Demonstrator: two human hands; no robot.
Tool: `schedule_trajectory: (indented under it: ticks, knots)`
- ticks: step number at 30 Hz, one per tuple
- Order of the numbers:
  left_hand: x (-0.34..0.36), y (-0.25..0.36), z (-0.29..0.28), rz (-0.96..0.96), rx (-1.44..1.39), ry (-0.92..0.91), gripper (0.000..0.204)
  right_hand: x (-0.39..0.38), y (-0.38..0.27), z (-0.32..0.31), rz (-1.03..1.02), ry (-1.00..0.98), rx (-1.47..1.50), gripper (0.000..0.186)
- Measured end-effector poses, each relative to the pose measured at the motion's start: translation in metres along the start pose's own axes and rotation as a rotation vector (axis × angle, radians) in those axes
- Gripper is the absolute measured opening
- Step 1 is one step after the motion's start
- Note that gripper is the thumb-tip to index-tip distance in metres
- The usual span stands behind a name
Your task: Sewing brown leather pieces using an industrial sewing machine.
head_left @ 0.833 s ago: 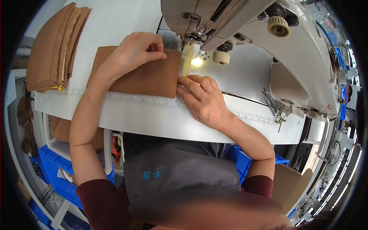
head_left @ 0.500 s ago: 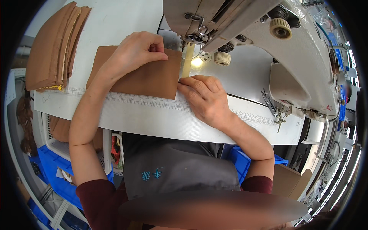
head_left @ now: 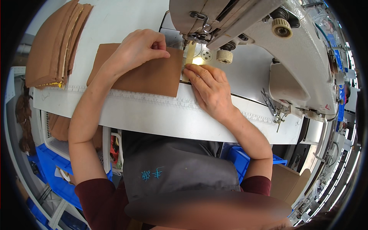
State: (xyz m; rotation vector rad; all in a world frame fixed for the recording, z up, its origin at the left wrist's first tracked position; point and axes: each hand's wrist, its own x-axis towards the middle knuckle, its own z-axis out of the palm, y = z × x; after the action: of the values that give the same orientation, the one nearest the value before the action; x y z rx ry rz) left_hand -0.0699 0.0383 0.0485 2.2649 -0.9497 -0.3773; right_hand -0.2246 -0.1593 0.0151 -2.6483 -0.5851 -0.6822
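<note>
A flat brown leather-like panel [head_left: 153, 78] lies on the machine table, left of the needle area. Over its upper part is my left hand [head_left: 143, 48], thumb and fingers pinched together; anything between them is hidden. A narrow pale-yellow strip [head_left: 189, 51] runs from under the sewing machine's presser foot [head_left: 199, 38] along the panel's right edge. My right hand [head_left: 209, 86] has its fingertips closed together on the lower part of this strip. A small gap separates that hand from the panel.
A stack of brown panels [head_left: 51, 46] stands at the left. The white sewing machine [head_left: 306, 57] arches over the right side. A ruler scale [head_left: 149, 100] runs along the table front. Dark thread snips [head_left: 269, 101] lie at right, and blue bins [head_left: 57, 172] sit below.
My right hand has moved up and slightly right, from the panel's lower right edge to the yellow strip. The left hand stays over the panel, which barely shifts.
</note>
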Motion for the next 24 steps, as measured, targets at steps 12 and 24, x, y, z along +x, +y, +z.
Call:
schedule_trajectory:
  ticks: [12,24]
  knots:
    - [0.0003,0.0003,-0.0013,0.002,-0.031,0.010,0.030,-0.0003,0.0002,-0.0011,0.014,-0.021,-0.015,0.035]
    - [0.0020,-0.0003,-0.0020,-0.016,0.000,-0.020,0.027,0.0069,-0.0023,-0.0023,-0.080,-0.037,-0.034,0.042]
